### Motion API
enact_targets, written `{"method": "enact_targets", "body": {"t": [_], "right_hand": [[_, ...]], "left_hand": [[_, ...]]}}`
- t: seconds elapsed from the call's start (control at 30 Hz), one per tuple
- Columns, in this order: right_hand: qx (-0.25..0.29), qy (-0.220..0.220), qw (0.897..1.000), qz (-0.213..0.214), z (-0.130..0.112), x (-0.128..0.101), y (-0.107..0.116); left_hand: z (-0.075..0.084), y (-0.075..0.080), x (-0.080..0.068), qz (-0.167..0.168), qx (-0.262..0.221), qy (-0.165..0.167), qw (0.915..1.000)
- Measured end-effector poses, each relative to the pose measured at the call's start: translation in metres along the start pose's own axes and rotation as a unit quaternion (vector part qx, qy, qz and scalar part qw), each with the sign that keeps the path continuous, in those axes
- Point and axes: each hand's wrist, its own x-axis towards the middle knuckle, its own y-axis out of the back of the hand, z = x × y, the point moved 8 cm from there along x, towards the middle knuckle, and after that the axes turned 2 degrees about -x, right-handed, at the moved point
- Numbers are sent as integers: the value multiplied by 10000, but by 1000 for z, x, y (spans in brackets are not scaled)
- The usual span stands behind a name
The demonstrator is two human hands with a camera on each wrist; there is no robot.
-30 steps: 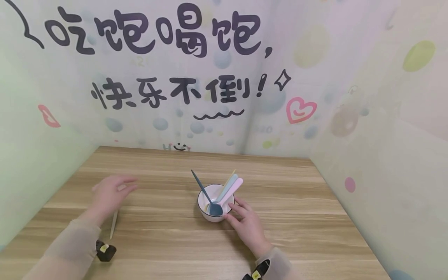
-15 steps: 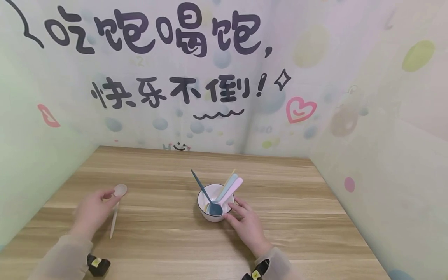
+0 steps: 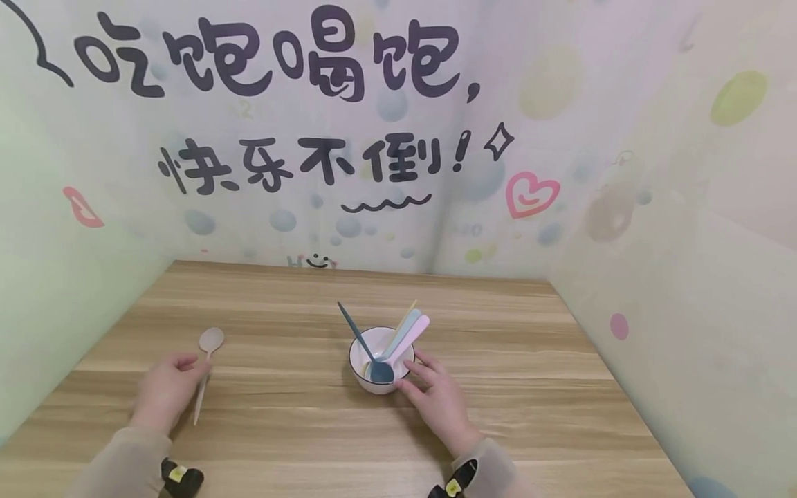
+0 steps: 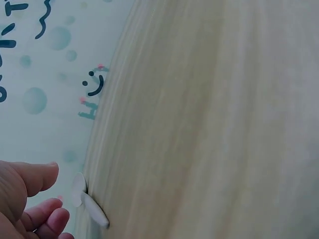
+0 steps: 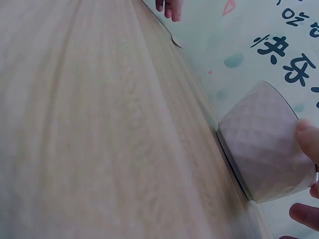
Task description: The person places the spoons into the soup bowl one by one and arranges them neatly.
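Note:
A small white bowl [image 3: 371, 384] stands mid-table with several plastic spoons in it: a dark blue one [image 3: 367, 349], a light blue one, a pink one [image 3: 412, 337] and a yellow one. My right hand [image 3: 411, 371] grips the bowl's near right side with thumb and fingers; in the right wrist view the hand [image 5: 304, 174] is round the faceted bowl wall [image 5: 259, 134]. A beige spoon [image 3: 210, 340] lies flat on the table at the left. My left hand [image 3: 183, 370] rests beside its handle, fingers loosely curled and holding nothing. The left wrist view shows the spoon [image 4: 92, 209] just apart from those fingers [image 4: 52, 219].
The wooden table [image 3: 510, 387] is boxed in by printed walls at the back [image 3: 311, 173], the left and the right [image 3: 685, 277]. Black wrist cameras [image 3: 180, 476] sit on both sleeves near the front edge.
My left hand has drawn back toward me off the beige spoon's bowl end, leaving the spoon lying on the table. The right hand and the bowl have stayed put.

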Motion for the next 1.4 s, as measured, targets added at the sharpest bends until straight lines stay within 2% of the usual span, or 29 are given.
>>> {"method": "enact_targets", "body": {"t": [0.2,0.3,0.47,0.73,0.93,1.4], "right_hand": [[116,-16,9999,-20,0,0,-1],[199,-22,9998,-24,0,0,-1],[209,-58,9998,-52,0,0,-1],[188,-67,9998,-84,1,0,-1],[212,-85,9997,-88,1,0,-1],[94,-150,9998,-126,2,0,0]], "left_hand": [[-7,-8,2,-512,113,258,9983],[-8,-10,2,-591,284,283,9974],[-8,-12,2,-510,449,296,9972],[-6,-13,1,-475,451,381,9971],[-5,-14,1,-515,294,345,9976],[-5,-14,6,-471,413,99,9980]]}}
